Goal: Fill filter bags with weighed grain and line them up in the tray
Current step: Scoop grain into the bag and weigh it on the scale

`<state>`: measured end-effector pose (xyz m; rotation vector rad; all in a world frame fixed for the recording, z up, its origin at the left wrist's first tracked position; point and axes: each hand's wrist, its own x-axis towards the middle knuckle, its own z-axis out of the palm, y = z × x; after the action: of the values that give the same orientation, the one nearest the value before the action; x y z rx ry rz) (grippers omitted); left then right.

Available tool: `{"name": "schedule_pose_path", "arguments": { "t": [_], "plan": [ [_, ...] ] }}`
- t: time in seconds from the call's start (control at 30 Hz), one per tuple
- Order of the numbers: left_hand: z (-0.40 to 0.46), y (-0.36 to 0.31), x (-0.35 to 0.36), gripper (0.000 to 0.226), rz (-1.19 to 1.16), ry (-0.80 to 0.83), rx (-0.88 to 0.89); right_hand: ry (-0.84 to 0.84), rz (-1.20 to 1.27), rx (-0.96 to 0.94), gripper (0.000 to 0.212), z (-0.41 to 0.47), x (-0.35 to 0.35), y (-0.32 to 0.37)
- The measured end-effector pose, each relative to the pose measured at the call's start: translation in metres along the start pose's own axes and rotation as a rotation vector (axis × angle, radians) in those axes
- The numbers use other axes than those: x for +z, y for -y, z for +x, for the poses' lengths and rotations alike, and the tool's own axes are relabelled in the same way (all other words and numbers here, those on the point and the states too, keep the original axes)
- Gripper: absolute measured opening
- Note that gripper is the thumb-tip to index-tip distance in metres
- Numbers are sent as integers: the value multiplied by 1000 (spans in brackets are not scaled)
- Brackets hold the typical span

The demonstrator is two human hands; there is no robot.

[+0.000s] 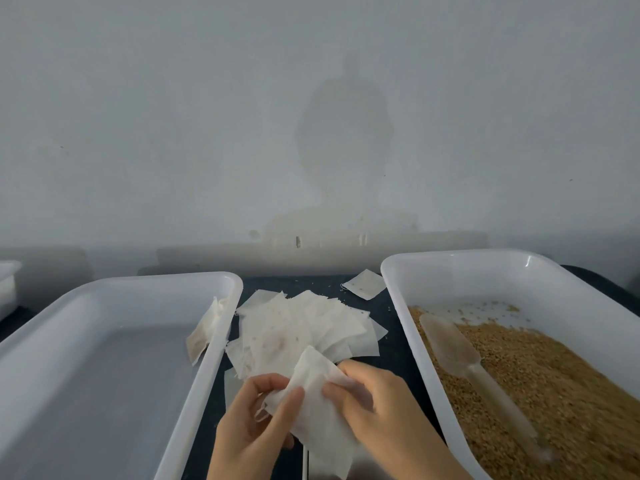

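Head view: left hand (256, 417) and right hand (377, 400) both pinching filter bag (318, 407), seemingly empty.

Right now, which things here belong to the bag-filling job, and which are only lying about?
For the job:
- filter bag held by left hand and right hand
- pile of empty bags
- grain tray with grain and scoop
- left tray with one bag

Lying about:
- stray bag
- white tub at far left
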<state>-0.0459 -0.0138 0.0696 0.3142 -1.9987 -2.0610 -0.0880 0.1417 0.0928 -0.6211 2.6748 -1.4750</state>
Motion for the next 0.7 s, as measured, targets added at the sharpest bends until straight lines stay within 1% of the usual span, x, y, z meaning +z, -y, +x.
{"name": "schedule_pose_path", "arguments": {
  "t": [0.03,0.13,0.2,0.27,0.37,0.47,0.5,0.53,0.57,0.6,0.63,0.67,0.7],
  "plan": [
    [0,0,0,21,16,4,-5,-5,-7,-13,17,0,0,1],
    [0,2,0,8,68,-17,-4,-17,-49,-55,18,-1,-1,2],
    [0,2,-1,5,66,-14,-22,-25,-74,-82,18,-1,-1,1],
    [0,1,-2,10,63,-12,-14,-27,-91,-94,19,-2,0,-1],
    [-1,2,-3,22,59,-56,45,-32,-76,-87,20,-1,1,-3],
    [-2,-2,-1,18,115,-29,121,-40,-87,-74,17,-2,2,-1],
    [-3,-3,0,14,133,5,131,-47,-94,-74,18,-2,1,1],
    [-4,-5,1,11,139,40,135,-53,-114,-72,23,-3,1,2],
    [-6,-8,1,12,129,58,139,-58,-126,-71,27,-3,1,2],
    [-8,-11,1,16,113,57,150,-66,-129,-74,26,-3,0,2],
    [-9,-12,1,20,97,33,174,-71,-124,-74,20,-3,0,3],
    [-11,-12,1,23,122,-14,220,-76,-125,-64,10,-3,1,3],
    [-12,-13,1,28,182,-79,286,-93,-141,-53,9,-4,1,5]
  ]
}}
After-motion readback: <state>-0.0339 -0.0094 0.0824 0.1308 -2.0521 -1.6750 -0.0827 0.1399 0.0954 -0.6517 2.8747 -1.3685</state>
